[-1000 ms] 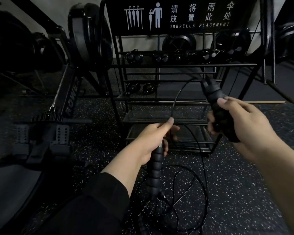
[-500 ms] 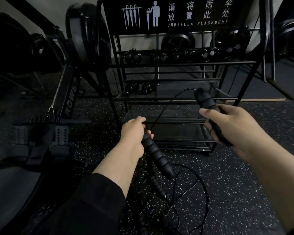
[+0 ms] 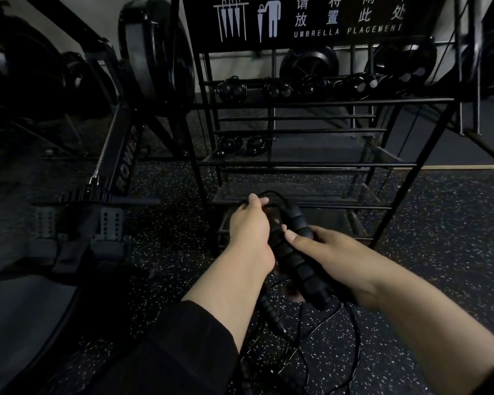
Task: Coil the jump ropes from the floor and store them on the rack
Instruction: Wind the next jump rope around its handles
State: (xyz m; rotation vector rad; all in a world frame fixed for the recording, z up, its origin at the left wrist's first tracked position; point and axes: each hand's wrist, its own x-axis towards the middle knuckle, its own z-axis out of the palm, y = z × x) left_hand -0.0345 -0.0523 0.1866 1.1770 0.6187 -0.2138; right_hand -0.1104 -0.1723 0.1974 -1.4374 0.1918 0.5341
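1. The view looks down from a person's head at two bare forearms reaching forward over a dark speckled floor [image 3: 439, 252], in dim light.
2. The left hand [image 3: 250, 226] is curled, its fingertips pinching a thin black cord [image 3: 271, 193] that loops up just in front of the lowest shelves of a rack.
3. The right hand [image 3: 322, 252] is wrapped round two thick, ribbed black jump rope handles [image 3: 294, 252] held side by side; its thumb lies across the top of them.
4. The two hands are close together, nearly touching, with the handles running between them at a slant, from upper right near the rack down toward the person.
5. Below the hands, another ribbed handle [image 3: 268, 309] hangs or lies toward the floor, and loose loops of cord [image 3: 351, 352] are spread on the floor beneath the forearms.
6. Straight ahead stands a black metal rack [image 3: 297, 104] with several wire shelves. Its top panel carries a sign [image 3: 345, 29] reading "UMBRELLA PLACEMENT" with pictograms and Chinese characters.
7. Coiled ropes with handles [image 3: 268, 89] sit in a row on an upper shelf, and two more bundles [image 3: 243, 143] sit at the left of a lower shelf.
8. To the left of the rack is a rowing machine [image 3: 126, 155], its rail marked "ROWER".
9. A dark sleeve [image 3: 183, 352] covers the left upper forearm.
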